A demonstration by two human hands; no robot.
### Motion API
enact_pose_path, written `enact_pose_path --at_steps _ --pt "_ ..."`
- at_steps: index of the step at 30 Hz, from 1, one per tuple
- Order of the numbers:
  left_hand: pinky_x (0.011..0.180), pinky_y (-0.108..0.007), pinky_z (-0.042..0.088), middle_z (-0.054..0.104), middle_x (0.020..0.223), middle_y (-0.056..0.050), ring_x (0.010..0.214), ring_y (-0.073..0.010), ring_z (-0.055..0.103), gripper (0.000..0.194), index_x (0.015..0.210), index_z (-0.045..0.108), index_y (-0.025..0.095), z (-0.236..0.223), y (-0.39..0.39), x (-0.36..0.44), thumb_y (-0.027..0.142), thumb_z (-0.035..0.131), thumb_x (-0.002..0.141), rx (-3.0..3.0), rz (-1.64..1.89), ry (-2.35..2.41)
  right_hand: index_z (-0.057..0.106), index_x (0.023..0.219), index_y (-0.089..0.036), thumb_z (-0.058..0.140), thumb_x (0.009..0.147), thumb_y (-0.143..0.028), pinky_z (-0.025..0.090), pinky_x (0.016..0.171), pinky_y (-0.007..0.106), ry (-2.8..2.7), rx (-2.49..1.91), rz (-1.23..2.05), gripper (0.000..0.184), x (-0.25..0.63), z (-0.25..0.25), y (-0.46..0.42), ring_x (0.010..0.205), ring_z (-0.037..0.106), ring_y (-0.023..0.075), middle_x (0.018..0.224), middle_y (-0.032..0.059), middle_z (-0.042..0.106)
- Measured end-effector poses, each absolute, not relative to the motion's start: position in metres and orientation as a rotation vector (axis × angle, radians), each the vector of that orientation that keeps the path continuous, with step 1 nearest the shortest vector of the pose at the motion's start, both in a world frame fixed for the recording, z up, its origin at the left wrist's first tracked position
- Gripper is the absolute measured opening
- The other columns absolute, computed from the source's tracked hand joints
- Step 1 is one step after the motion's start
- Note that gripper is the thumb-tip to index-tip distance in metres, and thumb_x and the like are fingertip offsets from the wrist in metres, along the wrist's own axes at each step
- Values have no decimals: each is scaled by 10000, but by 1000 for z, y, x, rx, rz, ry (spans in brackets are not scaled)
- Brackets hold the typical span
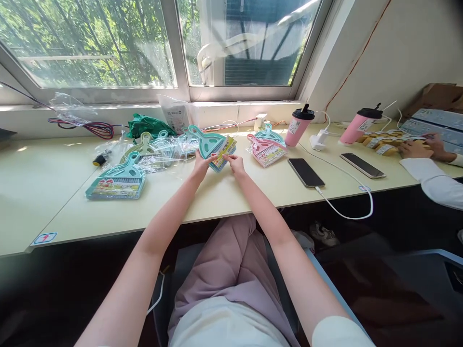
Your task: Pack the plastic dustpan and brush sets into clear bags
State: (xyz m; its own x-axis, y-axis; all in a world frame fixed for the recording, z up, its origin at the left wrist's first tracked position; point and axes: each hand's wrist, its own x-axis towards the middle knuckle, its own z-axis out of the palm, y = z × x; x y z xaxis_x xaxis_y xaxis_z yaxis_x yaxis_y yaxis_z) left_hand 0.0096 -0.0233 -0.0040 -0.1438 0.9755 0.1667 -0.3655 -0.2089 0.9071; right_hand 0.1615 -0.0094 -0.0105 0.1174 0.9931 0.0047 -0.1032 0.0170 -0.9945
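My left hand (201, 165) is closed on the lower left side of a mint-green mini dustpan (209, 142) with a brush in it, tilted above the table. The fingers of my right hand (236, 164) pinch a yellow printed label card (227, 148) lying over the dustpan's front; whether they also grip the dustpan's edge I cannot tell. Left of my hands lies a teal dustpan set (123, 179) in clear wrapping with a printed card. On the right a pink dustpan (265, 150) overlaps a teal one (268, 132). More wrapped dustpans (162, 147) are heaped behind my left hand.
Two pink cups (298, 127) with black lids, two phones (306, 172), a white charging cable (349, 218) and a plug adapter (320, 140) are on the right. A green plastic bag (148, 126) sits by the window. At far right, another person's hands (415, 148) touch yellow-brown packets.
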Motion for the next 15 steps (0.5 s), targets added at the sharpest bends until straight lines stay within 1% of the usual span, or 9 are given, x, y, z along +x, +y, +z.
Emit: enact_pose_path --at_steps 3,6,8,11,12,13,15 --pt "977 -407 574 688 1162 -48 1120 -260 695 782 1220 501 269 -4 -24 11 119 892 559 1050 1605 901 717 796 -202 878 674 -507 561 846 320 -1038 -1300 1070 366 162 -12 -9 893 698 199 805 20 746" --pt "978 -392 568 682 1167 -44 1148 -261 679 792 1235 510 265 -3 -23 10 54 825 539 1071 1613 913 717 861 -208 856 682 -488 550 921 328 -1071 -1346 1038 360 162 -13 -10 997 699 214 924 28 751" --pt "972 -382 572 685 1158 -40 1159 -262 677 793 1246 512 268 -2 -23 10 35 792 541 1060 1620 911 700 982 -211 858 683 -442 546 956 315 -1048 -1361 1010 410 163 -13 -10 1084 685 214 1078 45 733" --pt "942 -374 587 699 1125 -32 1123 -256 690 797 1268 514 277 1 -23 10 31 767 553 1042 1628 880 610 1179 -234 859 702 -366 555 975 297 -918 -1333 1008 553 166 -12 -9 1211 649 200 1328 86 648" --pt "932 -375 591 703 1110 -29 1106 -255 694 803 1275 515 277 1 -23 10 32 767 553 1044 1623 870 586 1199 -245 849 726 -354 565 966 303 -881 -1288 1046 552 167 -11 -8 1222 650 198 1351 91 639" --pt "927 -379 595 706 1093 -25 1091 -254 698 809 1281 517 277 2 -23 10 34 770 553 1049 1615 863 577 1189 -253 835 753 -346 578 949 314 -861 -1228 1104 515 168 -10 -8 1208 663 200 1328 88 656" --pt "929 -394 600 709 1061 -16 1077 -258 703 813 1285 522 274 3 -24 11 37 776 550 1055 1603 856 589 1102 -255 813 791 -313 603 907 335 -841 -1094 1245 387 169 -8 -7 1101 708 203 1173 62 724"
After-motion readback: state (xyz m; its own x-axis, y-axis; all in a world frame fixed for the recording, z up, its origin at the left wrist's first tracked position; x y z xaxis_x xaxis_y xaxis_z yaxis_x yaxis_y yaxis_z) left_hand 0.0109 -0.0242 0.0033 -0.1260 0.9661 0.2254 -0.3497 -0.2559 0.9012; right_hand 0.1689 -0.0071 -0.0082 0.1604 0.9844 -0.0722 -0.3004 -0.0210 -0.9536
